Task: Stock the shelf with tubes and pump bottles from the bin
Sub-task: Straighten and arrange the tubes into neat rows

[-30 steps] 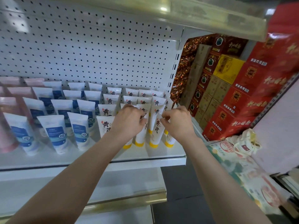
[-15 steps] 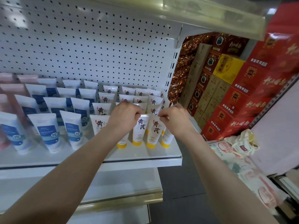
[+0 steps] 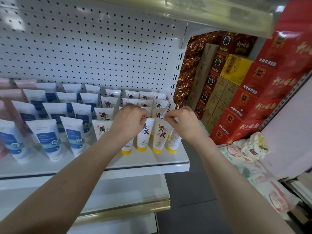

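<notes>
Here, at the centre of the frame, your left hand (image 3: 130,119) pinches the top edge of a yellow-capped tube (image 3: 144,137), and your right hand (image 3: 183,123) pinches the neighbouring tube (image 3: 161,135). Both stand cap-down in the front row on the shelf (image 3: 152,162).

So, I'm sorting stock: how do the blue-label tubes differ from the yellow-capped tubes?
The blue-label tubes stand left, pale caps; the yellow-capped tubes stand right, black lettering. The left hand and right hand pinch yellow-capped tubes; blue-label tubes are untouched. Both are white, cap-down on the shelf.
</notes>
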The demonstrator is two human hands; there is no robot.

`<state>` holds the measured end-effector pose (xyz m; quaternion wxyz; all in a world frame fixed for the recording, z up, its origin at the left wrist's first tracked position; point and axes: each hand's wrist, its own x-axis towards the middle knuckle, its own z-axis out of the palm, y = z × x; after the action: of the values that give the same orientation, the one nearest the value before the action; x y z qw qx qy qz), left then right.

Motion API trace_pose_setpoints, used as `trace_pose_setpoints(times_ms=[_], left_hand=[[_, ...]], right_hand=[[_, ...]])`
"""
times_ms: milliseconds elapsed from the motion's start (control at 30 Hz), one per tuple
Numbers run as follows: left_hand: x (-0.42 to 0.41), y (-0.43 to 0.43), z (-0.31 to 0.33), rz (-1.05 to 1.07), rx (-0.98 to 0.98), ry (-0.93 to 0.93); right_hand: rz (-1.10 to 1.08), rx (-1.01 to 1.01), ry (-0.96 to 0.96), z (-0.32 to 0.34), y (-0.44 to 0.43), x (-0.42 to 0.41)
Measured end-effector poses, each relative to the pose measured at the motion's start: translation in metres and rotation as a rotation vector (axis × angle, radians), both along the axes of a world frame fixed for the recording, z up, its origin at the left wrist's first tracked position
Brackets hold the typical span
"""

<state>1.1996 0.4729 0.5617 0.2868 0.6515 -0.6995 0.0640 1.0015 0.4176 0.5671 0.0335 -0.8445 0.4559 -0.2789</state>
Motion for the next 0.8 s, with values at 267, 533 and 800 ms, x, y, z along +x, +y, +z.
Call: trace_pose_setpoints(times_ms=[267, 533, 800], left_hand=[[-0.024, -0.01, 0.007, -0.193, 0.028, -0.041], [-0.042, -0.019, 0.009, -0.232, 0.066, -0.083], [-0.044, -0.024, 0.006, -0.218, 0.082, -0.065]], right_hand=[[-0.033, 0.05, 0.013, 0.02, -0.013, -0.038], [0.09, 0.097, 0.151, 0.01, -0.014, -0.051], [0.13, 0.105, 0.138, 0.015, -0.013, -0.053]])
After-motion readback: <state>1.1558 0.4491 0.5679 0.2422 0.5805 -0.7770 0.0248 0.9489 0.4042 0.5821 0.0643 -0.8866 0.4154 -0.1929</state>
